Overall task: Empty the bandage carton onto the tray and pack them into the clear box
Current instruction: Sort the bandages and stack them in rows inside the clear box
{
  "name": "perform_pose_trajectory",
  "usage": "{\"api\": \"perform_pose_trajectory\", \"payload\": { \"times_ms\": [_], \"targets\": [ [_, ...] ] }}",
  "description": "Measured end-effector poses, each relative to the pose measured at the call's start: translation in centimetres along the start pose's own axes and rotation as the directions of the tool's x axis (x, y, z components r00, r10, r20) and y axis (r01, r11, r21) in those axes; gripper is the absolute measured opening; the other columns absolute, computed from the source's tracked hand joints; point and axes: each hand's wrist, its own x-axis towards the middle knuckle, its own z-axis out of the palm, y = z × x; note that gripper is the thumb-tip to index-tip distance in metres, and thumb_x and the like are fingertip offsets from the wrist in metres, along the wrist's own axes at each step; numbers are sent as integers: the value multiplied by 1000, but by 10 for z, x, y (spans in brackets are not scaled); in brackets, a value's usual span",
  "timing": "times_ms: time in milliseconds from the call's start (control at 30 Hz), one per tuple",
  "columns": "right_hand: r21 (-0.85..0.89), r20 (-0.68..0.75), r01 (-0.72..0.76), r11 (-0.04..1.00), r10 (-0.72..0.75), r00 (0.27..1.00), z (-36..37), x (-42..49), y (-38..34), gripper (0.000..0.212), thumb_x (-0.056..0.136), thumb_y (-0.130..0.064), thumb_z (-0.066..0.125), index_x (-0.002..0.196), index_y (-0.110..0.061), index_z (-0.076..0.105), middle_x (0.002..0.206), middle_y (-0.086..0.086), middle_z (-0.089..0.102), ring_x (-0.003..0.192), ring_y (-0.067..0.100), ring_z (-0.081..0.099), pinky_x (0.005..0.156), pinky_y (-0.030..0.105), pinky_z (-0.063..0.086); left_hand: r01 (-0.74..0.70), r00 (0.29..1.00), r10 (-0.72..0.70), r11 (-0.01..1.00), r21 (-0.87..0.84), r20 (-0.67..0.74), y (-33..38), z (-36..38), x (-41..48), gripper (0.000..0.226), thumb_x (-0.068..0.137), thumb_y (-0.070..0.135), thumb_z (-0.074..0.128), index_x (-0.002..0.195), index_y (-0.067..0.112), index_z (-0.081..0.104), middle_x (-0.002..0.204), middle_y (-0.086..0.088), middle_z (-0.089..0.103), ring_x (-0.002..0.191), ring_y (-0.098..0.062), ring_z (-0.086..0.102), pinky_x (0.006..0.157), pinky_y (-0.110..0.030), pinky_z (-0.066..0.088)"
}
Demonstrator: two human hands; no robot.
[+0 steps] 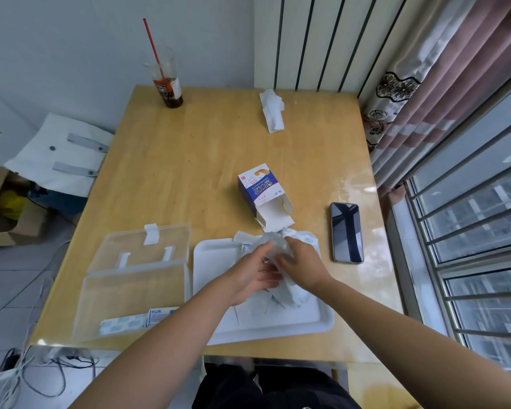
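Head view: a pale wooden table (189, 160) with a glossy top stands by a barred window; on its near left lies the clear box (106, 290), hinged lid thrown back, a few bandages in its near corner; beside it sits the white plastic tray (322, 323), heaped with paper-wrapped bandages (278, 299); the left hand (254, 273) and right hand (301, 261) meet over the heap, fingers curled round one blurred bunch; the carton (258, 187) lies open-ended just beyond the tray; a dark phone (346, 233) rests to the right.
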Motion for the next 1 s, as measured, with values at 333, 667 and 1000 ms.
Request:
{"api": "perform_pose_trajectory", "payload": {
  "times_ms": [333, 667, 1000],
  "targets": [
    [4, 214, 16, 1000, -16, 977, 18, 0, -13, 26, 86, -26, 68, 94, -14, 47, 89, -4, 46, 82, 15, 44, 64, 22, 32, -84, 986, 43, 962, -260, -163, -9, -13, -2, 29, 101, 25, 40, 110, 10, 62, 111, -12, 69, 98, -29, 65, 90, -43, 53],
    [208, 252, -146, 967, 92, 963, 22, 0, -17, 13, 88, -18, 62, 100, -12, 57, 91, 0, 59, 88, 19, 55, 75, 29, 44, -95, 979, 44, 962, -255, -200, -15, -31, -7, 29, 98, 7, 32, 117, 6, 55, 92, -14, 69, 82, -26, 67, 80, -38, 56],
    [380, 200, -352, 855, 296, 934, 16, -2, -1, 11, 91, -7, 56, 101, -4, 57, 94, 7, 60, 80, 17, 55, 62, 20, 46, -121, 958, 138, 989, 82, -250, -20, -43, -3, 29, 99, 6, 36, 122, 5, 54, 102, -9, 67, 92, -23, 66, 79, -28, 56]
  ]
}}
